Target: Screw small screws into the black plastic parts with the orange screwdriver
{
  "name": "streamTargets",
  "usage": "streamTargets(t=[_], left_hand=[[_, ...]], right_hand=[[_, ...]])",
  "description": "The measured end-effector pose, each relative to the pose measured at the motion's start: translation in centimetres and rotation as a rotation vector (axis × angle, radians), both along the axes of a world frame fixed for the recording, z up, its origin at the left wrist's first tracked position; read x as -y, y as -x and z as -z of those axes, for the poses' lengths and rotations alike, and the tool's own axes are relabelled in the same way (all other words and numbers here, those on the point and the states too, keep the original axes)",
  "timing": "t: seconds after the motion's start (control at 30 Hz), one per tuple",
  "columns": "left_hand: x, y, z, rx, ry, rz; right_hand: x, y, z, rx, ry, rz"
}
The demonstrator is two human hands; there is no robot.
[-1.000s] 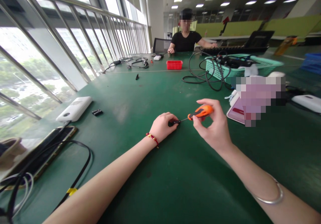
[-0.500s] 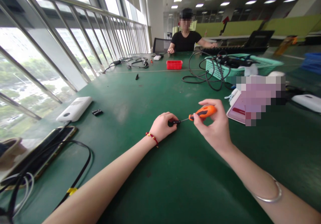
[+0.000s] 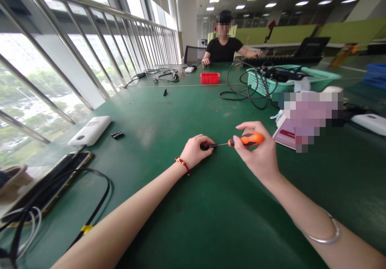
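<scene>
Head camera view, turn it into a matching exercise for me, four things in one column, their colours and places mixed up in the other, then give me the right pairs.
Things:
1. screwdriver
2. small box
3. basket
4. bracelet

Colours and places:
a. pale green, beyond the right hand
b. red and gold, worn close to the left hand
c. orange and dark, held in the right hand
d. red all over, on the far part of the table

Pairs: 1-c, 2-d, 3-a, 4-b.
</scene>
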State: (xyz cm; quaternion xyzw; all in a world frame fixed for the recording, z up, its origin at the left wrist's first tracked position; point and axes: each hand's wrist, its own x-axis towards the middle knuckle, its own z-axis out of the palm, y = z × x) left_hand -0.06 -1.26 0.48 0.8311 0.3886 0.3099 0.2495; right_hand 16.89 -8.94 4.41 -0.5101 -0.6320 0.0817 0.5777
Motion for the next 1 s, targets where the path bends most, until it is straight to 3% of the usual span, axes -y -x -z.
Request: streamTargets(t=[0.13, 0.27, 0.37, 0.6, 0.73, 0.87, 1.0], left_hand=[[-0.02, 0.0, 0.09, 0.005, 0.014, 0.001], [-0.03, -0.03, 0.13, 0.005, 0.015, -0.004], [-0.01, -0.05, 0.09, 0.001, 0.013, -0.01], [-0.04, -0.01, 0.18, 0.002, 0.017, -0.006], [-0.02, -0.03, 0.19, 0.001, 0.013, -0.011], [-0.05, -0.03, 0.19, -0.002, 0.008, -0.013], [-0.12, -0.01, 0.29, 0.0, 0.011, -0.005]], right_hand=[[-0.34, -0.18, -0.07, -0.037, -0.037, 0.014], [-0.19, -0.15, -0.37, -0.01, 0.034, 0.077], [0.02, -0.03, -0.41, -0.023, 0.08, 0.042], [-0.58, -0.4, 0.08, -0.025, -0.048, 0.067], [-0.45, -0.36, -0.19, -0.005, 0.032, 0.127], [-0.05, 0.0, -0.47, -0.041, 0.131, 0.063], [-0.12, 0.13, -0.26, -0.053, 0.077, 0.054]])
